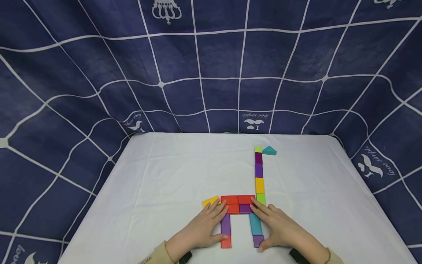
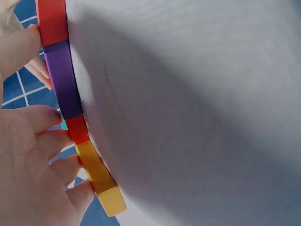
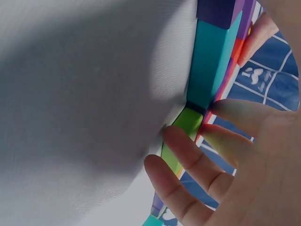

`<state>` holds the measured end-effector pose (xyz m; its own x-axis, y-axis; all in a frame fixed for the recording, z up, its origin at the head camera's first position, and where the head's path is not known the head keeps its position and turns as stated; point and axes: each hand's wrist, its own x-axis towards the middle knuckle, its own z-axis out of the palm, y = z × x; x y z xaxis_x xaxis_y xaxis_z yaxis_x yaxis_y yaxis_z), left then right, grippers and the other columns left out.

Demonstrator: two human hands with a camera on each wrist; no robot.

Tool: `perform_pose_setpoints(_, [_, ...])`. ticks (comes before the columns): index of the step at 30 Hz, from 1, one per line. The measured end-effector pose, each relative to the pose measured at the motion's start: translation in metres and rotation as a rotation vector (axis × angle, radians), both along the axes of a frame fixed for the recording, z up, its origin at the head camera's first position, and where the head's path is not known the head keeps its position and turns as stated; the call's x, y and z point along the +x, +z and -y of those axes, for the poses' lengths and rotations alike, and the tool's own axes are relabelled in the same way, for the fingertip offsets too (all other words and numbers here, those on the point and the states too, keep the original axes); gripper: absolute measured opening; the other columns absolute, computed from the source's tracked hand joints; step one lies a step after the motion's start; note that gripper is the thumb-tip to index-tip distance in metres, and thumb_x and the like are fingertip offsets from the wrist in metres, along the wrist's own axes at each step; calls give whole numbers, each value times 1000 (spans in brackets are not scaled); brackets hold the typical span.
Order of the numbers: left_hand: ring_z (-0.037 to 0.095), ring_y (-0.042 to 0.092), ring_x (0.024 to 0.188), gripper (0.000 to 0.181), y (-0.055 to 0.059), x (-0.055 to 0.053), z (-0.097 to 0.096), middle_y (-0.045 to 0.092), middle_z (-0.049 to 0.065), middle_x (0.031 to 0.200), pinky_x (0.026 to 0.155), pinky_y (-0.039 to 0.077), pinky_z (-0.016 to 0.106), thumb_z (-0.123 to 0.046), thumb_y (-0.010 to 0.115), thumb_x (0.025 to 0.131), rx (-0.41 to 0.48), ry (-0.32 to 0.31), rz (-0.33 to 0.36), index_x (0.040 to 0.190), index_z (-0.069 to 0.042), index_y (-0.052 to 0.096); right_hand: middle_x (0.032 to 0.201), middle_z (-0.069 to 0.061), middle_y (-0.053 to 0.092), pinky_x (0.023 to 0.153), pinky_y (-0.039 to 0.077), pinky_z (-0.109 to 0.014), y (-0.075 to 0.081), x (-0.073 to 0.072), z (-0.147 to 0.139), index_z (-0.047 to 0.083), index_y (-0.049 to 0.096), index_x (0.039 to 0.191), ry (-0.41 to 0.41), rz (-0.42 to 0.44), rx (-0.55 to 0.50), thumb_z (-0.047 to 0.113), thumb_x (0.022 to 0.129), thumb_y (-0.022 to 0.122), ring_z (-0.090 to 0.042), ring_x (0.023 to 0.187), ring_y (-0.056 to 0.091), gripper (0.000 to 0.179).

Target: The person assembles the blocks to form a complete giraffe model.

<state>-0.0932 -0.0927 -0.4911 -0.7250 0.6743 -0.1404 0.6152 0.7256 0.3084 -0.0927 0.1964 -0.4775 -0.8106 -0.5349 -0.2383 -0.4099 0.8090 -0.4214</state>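
Observation:
My left hand [image 1: 206, 227] spreads along the left side of a flat figure of coloured blocks. Its fingertips touch the red block [image 1: 233, 209] and lie near a slanted yellow block [image 1: 210, 201]; its thumb rests at the lower red block [image 1: 226, 242], under a purple block [image 1: 225, 224]. On the right side, my right hand [image 1: 280, 225] is spread too. Its fingertips touch the upper red block [image 1: 245, 199] and the dark purple block [image 1: 245, 208], beside a green block [image 3: 188, 123]. The right thumb is at the small purple block [image 1: 258, 240] below a teal block [image 1: 255, 223].
A straight column runs away from me: a yellow block [image 1: 259, 185], a violet block [image 1: 258, 170], a dark purple block [image 1: 258, 158] and a small green block [image 1: 258, 149]. Beside its top lies a teal triangle [image 1: 269, 150]. Blue checked cloth [image 1: 217, 95] surrounds the white table [image 1: 171, 165].

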Motion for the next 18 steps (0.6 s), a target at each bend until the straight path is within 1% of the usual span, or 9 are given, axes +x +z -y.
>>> perform_pose_setpoints(2, [29, 18, 153, 80, 0, 1, 1, 21, 5, 165, 119, 27, 51, -59, 51, 95, 5, 0, 7, 156, -13, 28, 162, -7, 29, 91, 50, -52, 0, 0, 0, 15, 43, 150, -3, 16, -17, 72, 55, 80, -20, 109, 45, 117])
perform_pose_setpoints(4, [30, 17, 153, 78, -1, 2, 1, 20, 7, 165, 119, 27, 52, -57, 50, 96, 17, -1, 6, 157, -13, 27, 162, -7, 30, 89, 51, -50, 2, 0, -1, 16, 43, 150, -9, 17, -29, 72, 56, 79, -20, 109, 45, 115])
perform_pose_setpoints(8, [30, 17, 153, 75, 4, 2, 2, 22, 9, 164, 119, 25, 54, -52, 50, 98, 50, 16, -14, 156, -11, 28, 160, -3, 35, 81, 52, -34, 7, -3, -5, 19, 45, 149, -36, -51, -39, 73, 62, 76, -12, 102, 45, 107])
perform_pose_setpoints(9, [31, 17, 153, 74, 6, 1, 2, 22, 9, 164, 119, 25, 54, -51, 51, 98, 59, 23, -22, 156, -10, 29, 159, -2, 35, 78, 51, -31, 9, -5, -7, 20, 46, 149, -49, -72, -40, 73, 64, 76, -10, 100, 44, 105])
perform_pose_setpoints(10, [31, 17, 152, 74, 8, 0, 3, 23, 10, 164, 120, 24, 54, -49, 52, 98, 71, 30, -26, 155, -9, 29, 159, -1, 36, 79, 51, -30, 12, -7, -8, 20, 47, 148, -59, -99, -46, 72, 66, 75, -9, 100, 45, 101])
perform_pose_setpoints(12, [30, 16, 153, 74, 15, -5, 5, 24, 10, 163, 120, 22, 54, -47, 53, 98, 93, 49, -31, 155, -8, 29, 158, -1, 38, 83, 52, -34, 17, -14, -12, 19, 49, 146, -84, -147, -66, 67, 70, 76, -10, 102, 46, 94])
perform_pose_setpoints(13, [30, 15, 153, 74, 18, -8, 6, 24, 11, 163, 121, 21, 54, -46, 54, 98, 110, 58, -30, 155, -7, 29, 157, -2, 39, 86, 53, -38, 20, -17, -13, 18, 51, 145, -99, -166, -80, 64, 71, 77, -12, 105, 48, 91])
perform_pose_setpoints(15, [29, 13, 153, 73, 25, -14, 10, 23, 10, 164, 122, 19, 53, -45, 53, 99, 146, 81, -17, 156, -7, 27, 157, -3, 40, 94, 52, -47, 24, -25, -17, 14, 55, 142, -127, -210, -111, 55, 75, 79, -21, 113, 53, 82])
perform_pose_setpoints(18, [27, 10, 154, 72, 38, -23, 14, 21, 8, 164, 123, 15, 52, -43, 53, 99, 213, 132, 23, 156, -8, 25, 156, -7, 41, 97, 50, -55, 27, -38, -22, 10, 57, 140, -155, -251, -151, 43, 78, 80, -32, 119, 54, 74])
